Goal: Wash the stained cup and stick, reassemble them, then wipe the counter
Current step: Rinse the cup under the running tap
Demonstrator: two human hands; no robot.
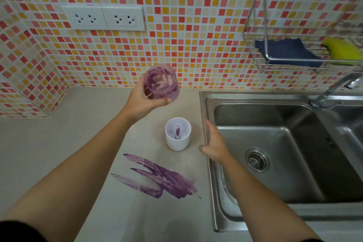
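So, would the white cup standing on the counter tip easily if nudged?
The white cup looks like thin plastic, so it is probably light. Its base seems narrower than its rim, so a push near the rim may tip it.

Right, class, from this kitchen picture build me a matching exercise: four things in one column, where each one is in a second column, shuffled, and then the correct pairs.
Things
1. stained cup
2. white cup
3. blue cloth
4. purple smear

Places
A. spread across the counter
B. lying in the wire rack
C. held up in the left hand
D. standing on the counter beside the sink

Pairs: 1-C, 2-D, 3-B, 4-A
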